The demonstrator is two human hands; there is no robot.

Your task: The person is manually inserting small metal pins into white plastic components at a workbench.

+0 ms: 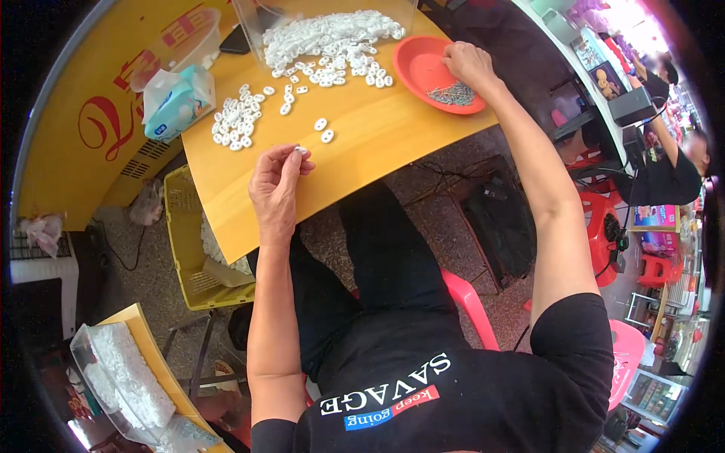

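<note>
My left hand (278,189) is closed in a pinch over the table's near edge, holding a small white plastic piece (300,150) between thumb and fingertips. My right hand (470,66) reaches to a round red dish (415,64), its fingers drawn together above the inside. Whatever those fingertips grip, if anything, is too small to make out. Metal screws (453,93) lie heaped in the dish's near side. Two white oval pieces with two holes (324,130) rest apart on the table. Further left sits a loose pile of similar pieces (236,121).
A clear bin (253,34) of white pieces spills onto the yellow table (370,151). At left stand a tissue pack (178,102) and a dark phone (235,41). A yellow crate (185,249) sits below. Another person (668,170) is at far right, near red stools (657,270).
</note>
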